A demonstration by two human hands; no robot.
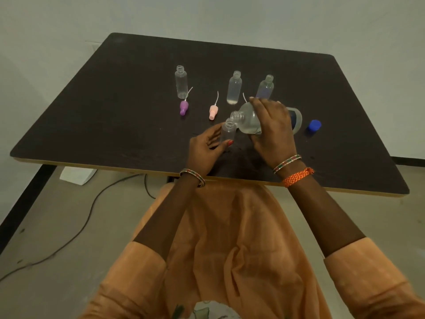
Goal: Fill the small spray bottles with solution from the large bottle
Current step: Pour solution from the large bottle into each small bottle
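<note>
Looking down from head height, we see our two forearms reach forward over an orange garment onto a dark table point(115, 116). Nearest to us, our left hand point(204, 148) curls its fingers and thumb around a small spray bottle point(228, 132) that stands upright with its mouth uncapped. Just to the right of it, our right hand point(271, 125) wraps from above around the large bottle point(249, 118), fingers curved over its clear body. This large bottle is tipped over, its long axis running from upper right down to lower left, so that its open neck points left and sits just above and touching or nearly touching the small bottle's mouth. We judge that the pour turns on this alignment: the neck must stay directly over the narrow opening, and tilting further should send the solution down into it. Whether liquid is flowing yet, we cannot tell. To the right of the hands lies a blue cap point(314, 125). Farther away lie a pink spray head point(213, 111) and a purple spray head point(184, 107), each with a thin tube. Farthest, three more small bottles point(234, 87) stand upright and uncapped in a loose row.
</note>
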